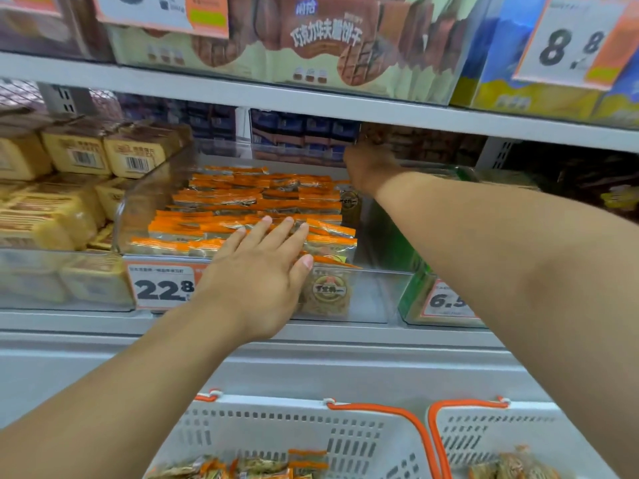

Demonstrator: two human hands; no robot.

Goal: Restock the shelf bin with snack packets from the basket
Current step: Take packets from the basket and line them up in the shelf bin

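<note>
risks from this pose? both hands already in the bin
1. The left hand lies flat on the front orange packets; a push could slide them over the bin's low clear front wall.
2. The right hand reaches deep at the back under the upper shelf, its fingers out of sight, so it may knock the stacked rows.
</note>
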